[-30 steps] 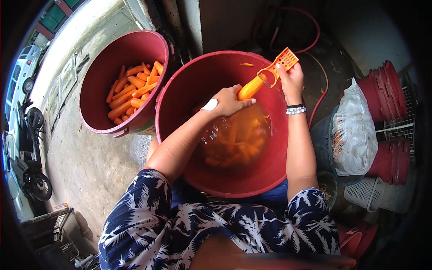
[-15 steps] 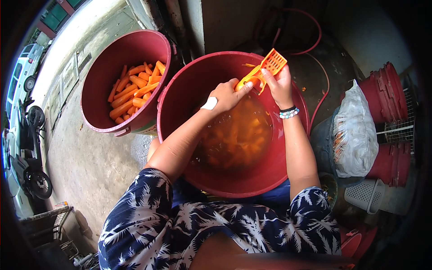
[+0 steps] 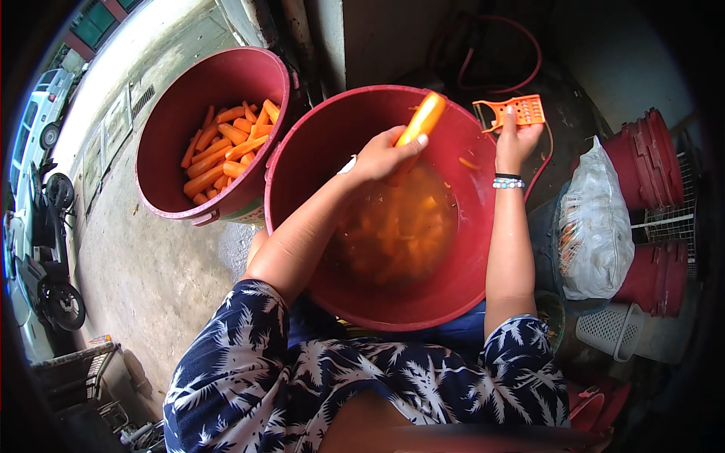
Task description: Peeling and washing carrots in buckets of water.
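Observation:
Above the far part of a big red tub point(image 3: 332, 143), my left hand point(image 3: 381, 157) is wrapped round a thick peeled carrot point(image 3: 424, 117) that tilts up and away. My right hand point(image 3: 517, 143) grips an orange peeler point(image 3: 521, 112) with a slotted, grater-like body, just past the tub's right rim. Carrot and peeler are apart. Cloudy brownish water fills the tub's bottom, with several carrots point(image 3: 400, 241) under it, blurred by the water. A strip of peel point(image 3: 469, 163) is by the tub's right inner wall.
A second red tub point(image 3: 162, 151) with several peeled carrots point(image 3: 219, 158) stands at the left. On the right are a stuffed white sack point(image 3: 596, 226), red buckets point(image 3: 653, 275) and a white basket point(image 3: 612, 328). A pink hose point(image 3: 521, 79) curls behind. Motorcycles point(image 3: 57, 294) stand far left.
The peeler has come off the carrot and moved right with my right hand. In my left hand the carrot now points up and shows more of its length.

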Tool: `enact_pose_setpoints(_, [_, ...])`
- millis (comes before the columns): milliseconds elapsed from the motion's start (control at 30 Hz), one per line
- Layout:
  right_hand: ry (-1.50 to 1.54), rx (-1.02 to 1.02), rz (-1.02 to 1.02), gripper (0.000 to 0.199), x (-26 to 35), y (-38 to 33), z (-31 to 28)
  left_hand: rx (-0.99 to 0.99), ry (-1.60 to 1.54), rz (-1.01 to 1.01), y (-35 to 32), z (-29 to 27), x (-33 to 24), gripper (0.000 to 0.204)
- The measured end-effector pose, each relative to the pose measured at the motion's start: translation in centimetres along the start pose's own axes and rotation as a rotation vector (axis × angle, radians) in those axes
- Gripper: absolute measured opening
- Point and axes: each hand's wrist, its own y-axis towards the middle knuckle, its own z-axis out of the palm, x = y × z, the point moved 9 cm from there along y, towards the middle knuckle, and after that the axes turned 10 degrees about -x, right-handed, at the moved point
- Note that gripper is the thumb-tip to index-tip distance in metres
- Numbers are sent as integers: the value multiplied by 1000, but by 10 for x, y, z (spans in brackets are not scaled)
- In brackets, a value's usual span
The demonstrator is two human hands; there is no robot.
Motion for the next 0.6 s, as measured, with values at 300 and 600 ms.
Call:
enact_pose_setpoints(300, [-363, 227, -397, 23, 28, -29, 34, -49, -1089, -223, 13, -19, 4, 48])
enact_pose_setpoints(600, [-437, 307, -410, 23, 35, -44, 49, 27, -1115, -287, 13, -17, 19, 46])
